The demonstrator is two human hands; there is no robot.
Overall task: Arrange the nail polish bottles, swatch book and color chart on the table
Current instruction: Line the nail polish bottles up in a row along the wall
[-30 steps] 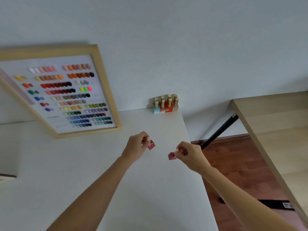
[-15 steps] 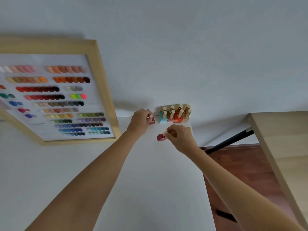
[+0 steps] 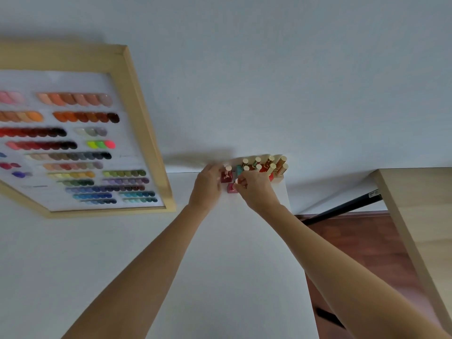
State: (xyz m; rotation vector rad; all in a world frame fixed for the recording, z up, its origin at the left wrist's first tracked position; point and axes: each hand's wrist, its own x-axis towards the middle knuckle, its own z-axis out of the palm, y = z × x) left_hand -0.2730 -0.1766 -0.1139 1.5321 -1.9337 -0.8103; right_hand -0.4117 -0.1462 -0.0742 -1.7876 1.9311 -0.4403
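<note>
Several nail polish bottles with gold caps stand in a cluster at the far right corner of the white table, against the wall. My left hand holds a dark red bottle upright at the cluster's left side. My right hand grips a pink bottle by its cap, just in front of the dark red one. The wood-framed color chart leans against the wall at the left. The swatch book is out of view.
The table's right edge drops to a reddish wood floor. A light wooden tabletop with a black leg stands to the right. The grey wall rises directly behind the bottles.
Both hands have moved away from me toward the far corner, each carrying a bottle from mid-table to the left side of the cluster. The view has shifted closer to the wall.
</note>
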